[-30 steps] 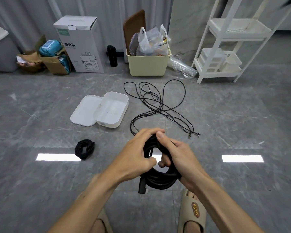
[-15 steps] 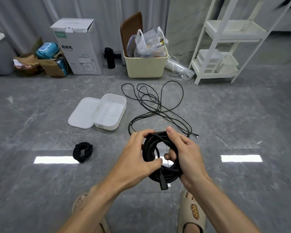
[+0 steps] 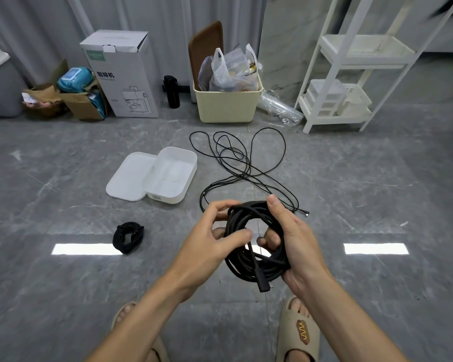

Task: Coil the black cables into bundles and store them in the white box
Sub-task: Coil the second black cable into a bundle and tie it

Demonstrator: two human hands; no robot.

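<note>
At the centre of the frame, low down, our left hand (image 3: 215, 239) pinches the left side of the coiled black cable (image 3: 256, 241), thumb on the near strands and fingers curled behind the loop. Our right hand (image 3: 293, 244) grips the coil's right side, thumb laid along the top of the ring and fingertips showing through its middle. A plug end (image 3: 262, 283) hangs from the coil's lower edge, pointing down.

Above the hands, a loose black cable (image 3: 243, 165) sprawls in loops over the grey floor (image 3: 63, 296), its connectors lying just right of our right thumb. Left of that cable sits the white box (image 3: 171, 176), open, with its lid (image 3: 130, 177) lying flat and touching its left side. At lower left of the box, well apart, a finished small bundle (image 3: 128, 236) rests on the floor.

Along the top of the frame stand a cardboard carton (image 3: 120, 74), a cream bin (image 3: 228, 104) and a white shelf rack (image 3: 351, 74).
</note>
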